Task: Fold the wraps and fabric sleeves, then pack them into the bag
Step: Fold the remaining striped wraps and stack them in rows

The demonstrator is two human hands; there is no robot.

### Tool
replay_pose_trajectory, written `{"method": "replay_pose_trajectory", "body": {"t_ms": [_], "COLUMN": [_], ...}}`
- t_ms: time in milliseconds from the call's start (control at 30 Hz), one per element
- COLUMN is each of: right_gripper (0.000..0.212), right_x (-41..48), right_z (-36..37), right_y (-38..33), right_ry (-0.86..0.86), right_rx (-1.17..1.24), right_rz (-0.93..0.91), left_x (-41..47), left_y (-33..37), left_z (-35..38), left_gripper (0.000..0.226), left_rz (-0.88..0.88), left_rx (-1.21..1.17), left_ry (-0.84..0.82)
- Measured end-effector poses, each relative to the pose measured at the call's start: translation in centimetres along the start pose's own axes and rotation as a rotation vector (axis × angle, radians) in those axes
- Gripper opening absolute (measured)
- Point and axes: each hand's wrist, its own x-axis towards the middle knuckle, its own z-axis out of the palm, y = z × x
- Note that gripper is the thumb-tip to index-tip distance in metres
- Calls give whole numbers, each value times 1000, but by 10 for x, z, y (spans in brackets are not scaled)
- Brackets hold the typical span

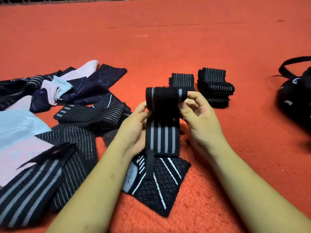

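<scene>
Over a red carpet [168, 47], a person holds a black, grey-striped wrap [162, 137]. Its long axis runs from 12 to 6 o'clock, with the turned-over end at 12. The left hand [134, 126] grips the wrap's left edge, and the right hand [200, 120] pinches the fold at its right end. Folded stacks [216, 88] lie at 1 o'clock, nearer the right hand. The bag [294, 101] sits at 3 o'clock, well apart.

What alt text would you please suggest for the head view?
The left hand and right hand hold a black elastic wrap with grey stripes, top rolled over, above red carpet. Folded striped wraps sit behind; unfolded wraps lie left, a black bag right.
</scene>
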Motion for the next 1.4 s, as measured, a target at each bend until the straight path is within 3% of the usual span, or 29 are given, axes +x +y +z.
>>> {"method": "replay_pose_trajectory", "body": {"t_ms": [67, 167, 233, 300, 400, 467, 567, 733, 900, 1100, 1233, 1300, 1400], "right_gripper": [14, 25, 35, 40, 15, 30, 33, 32, 30, 19, 7, 7, 9], "right_x": [-1, -4, -8, -10, -11, -12, -16, -15, -10, -12, 4, 22, 52], "right_z": [0, 3, 8, 11, 16, 20, 23, 19, 15, 9, 6, 3, -7], "right_y": [0, 0, -3, -6, -7, -2, 3, 9, 6, 2, -18, -25, -25], "right_ry": [-31, -97, -131, -95, -63, -45, -64, -14, 91, 119, 207, 285, 351], "right_rx": [-62, -91, -45, 55, 210, 78, -100, -50, -25, 33, 195, 165, 12], "right_rz": [-8, 64, 172, 279, 391, 429, 375, 247, 123, 152, 204, 200, 229], "left_x": [1, -2, -2, -1, -1, -1, -4, -3, -7, -16, 4, 24, 59], "left_y": [5, 12, 12, 9, 3, -1, -2, -2, -6, -5, 14, 30, 45], "left_z": [-3, -1, 1, 1, 2, 4, 8, 8, 12, 24, 40, 53, 65], "left_gripper": [23, 21, 14, 27, 39, 43, 51, 46, 29, 16, 13, 15, 19], "left_rz": [-41, 8, 115, 192, 291, 382, 445, 384, 320, 405, 300, 240, 240], "left_rx": [-180, -221, -160, -56, 120, 234, 250, 225, 617, 583, 568, 501, 587], "left_ry": [2, 25, 93, 138, 188, 191, 162, 182, 132, 71, 118, 127, 147]}}
